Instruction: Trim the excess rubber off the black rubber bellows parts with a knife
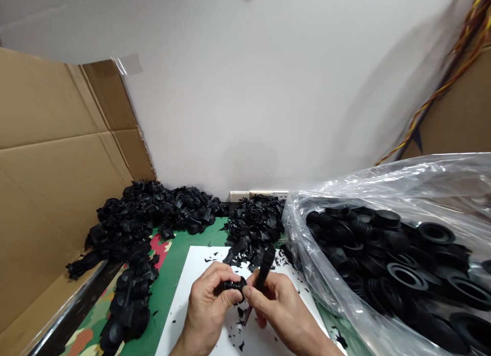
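Note:
My left hand (207, 302) is closed around a small black ribbed rubber part (235, 285), held over a white sheet (180, 315). My right hand (282, 305) pinches the same part's edge with thumb and finger, and a black rubber strip (265, 266) rises from between its fingers. A thin dark tool tip (247, 315) shows under the right hand; what it is I cannot make out. Black rubber scraps lie on the sheet below both hands.
A heap of black ribbed rubber parts (153, 207) runs along the back and left. A scrap pile (253, 228) sits behind the hands. A clear plastic bag (383, 192) of black rubber parts fills the right. Cardboard (49, 167) stands at left, a white wall behind.

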A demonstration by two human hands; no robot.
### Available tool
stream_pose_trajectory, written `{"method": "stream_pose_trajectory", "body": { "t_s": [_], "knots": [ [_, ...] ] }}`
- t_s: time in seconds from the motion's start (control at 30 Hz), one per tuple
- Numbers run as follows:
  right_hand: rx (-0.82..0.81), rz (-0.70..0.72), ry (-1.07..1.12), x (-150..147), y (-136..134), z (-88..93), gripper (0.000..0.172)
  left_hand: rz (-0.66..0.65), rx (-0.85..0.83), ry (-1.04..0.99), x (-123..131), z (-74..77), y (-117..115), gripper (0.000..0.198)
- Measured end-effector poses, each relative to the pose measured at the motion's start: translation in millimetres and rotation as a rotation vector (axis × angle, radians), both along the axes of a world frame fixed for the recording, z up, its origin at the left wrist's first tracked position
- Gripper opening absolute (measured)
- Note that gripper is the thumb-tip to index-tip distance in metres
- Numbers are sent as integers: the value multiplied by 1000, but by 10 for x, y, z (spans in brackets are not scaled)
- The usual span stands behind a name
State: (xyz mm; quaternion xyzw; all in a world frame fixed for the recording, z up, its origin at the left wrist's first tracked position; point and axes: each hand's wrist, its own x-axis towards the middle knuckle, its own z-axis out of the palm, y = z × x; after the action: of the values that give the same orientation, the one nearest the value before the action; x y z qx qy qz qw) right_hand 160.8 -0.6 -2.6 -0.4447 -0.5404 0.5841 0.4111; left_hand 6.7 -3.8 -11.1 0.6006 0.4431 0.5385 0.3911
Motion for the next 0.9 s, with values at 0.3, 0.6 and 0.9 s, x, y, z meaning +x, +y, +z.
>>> {"method": "stream_pose_trajectory", "body": {
  "t_s": [0.3,0.6,0.9],
  "knots": [
    [-95,33,237,37,88,-161,32,-96,-154,-87,-75,2,62,20],
    [-130,50,325,14,103,-230,35,-94,-221,-152,-40,25,39,10],
    [-150,72,341,-8,69,-224,38,-84,-161,-119,-31,-1,32,3]
  ]
}}
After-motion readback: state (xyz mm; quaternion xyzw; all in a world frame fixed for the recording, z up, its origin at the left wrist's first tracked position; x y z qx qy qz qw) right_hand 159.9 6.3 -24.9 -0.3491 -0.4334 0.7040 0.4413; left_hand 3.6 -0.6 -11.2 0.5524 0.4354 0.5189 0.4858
